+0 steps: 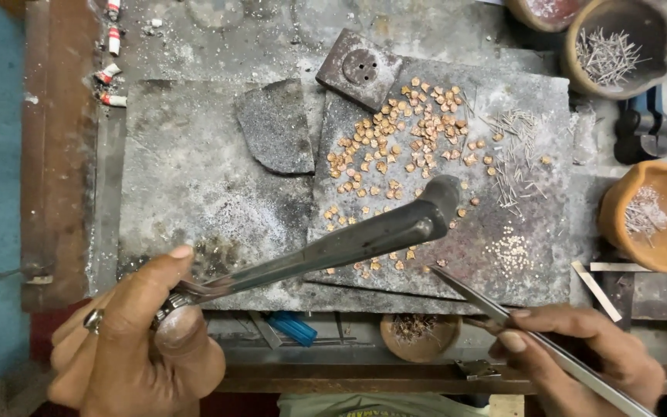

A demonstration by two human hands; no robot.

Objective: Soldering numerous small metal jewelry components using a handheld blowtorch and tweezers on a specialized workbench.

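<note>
Two hands work with metal tools over a soot-grey soldering slab scattered with tiny copper-coloured pieces.

The wooden desk fills the frame, its top ashy and pitted. On it lie two flat grey slabs, a smaller dark curved shard and one square block with holes, upper centre. Four clay bowls sit at the right edge and bottom centre; two hold thin wire bits. The left hand, lower left, is closed around a dark blowpipe torch reaching toward the centre. The right hand, lower right, pinches slim steel tweezers. Dozens of small copper pieces, too many to count, lie at centre.
</note>
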